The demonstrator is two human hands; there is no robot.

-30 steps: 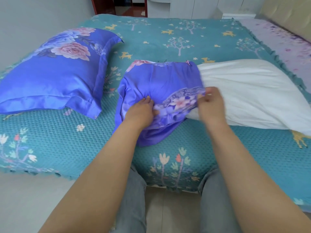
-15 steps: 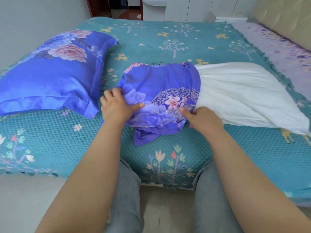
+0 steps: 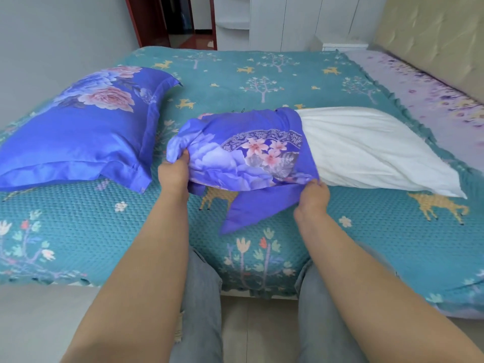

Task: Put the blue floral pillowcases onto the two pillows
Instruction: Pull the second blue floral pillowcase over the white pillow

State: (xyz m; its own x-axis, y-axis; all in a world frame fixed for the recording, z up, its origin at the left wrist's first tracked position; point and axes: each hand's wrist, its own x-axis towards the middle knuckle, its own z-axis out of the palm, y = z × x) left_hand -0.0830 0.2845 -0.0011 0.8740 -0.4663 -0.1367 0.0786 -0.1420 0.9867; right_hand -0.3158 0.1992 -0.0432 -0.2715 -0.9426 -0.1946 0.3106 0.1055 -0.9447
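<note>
A white pillow point(image 3: 366, 150) lies across the middle of the bed, its left end inside a bunched blue floral pillowcase point(image 3: 248, 153). My left hand point(image 3: 174, 171) grips the case's near left edge. My right hand point(image 3: 313, 196) pinches the case's near right edge where it meets the bare pillow. A loose blue flap hangs down between my hands. On the left lies a second pillow fully inside its blue floral pillowcase point(image 3: 78, 132).
The bed carries a teal quilted bedspread point(image 3: 78, 226) with tree and deer prints; its near edge is at my knees. A lilac sheet point(image 3: 432, 100) and padded headboard point(image 3: 432, 32) run along the right. A doorway and white cabinets stand at the back.
Both hands have shifted along the case's near edge: the left from on top of the bunched cloth to its left end, the right outward to the case's opening. The case is spread wider.
</note>
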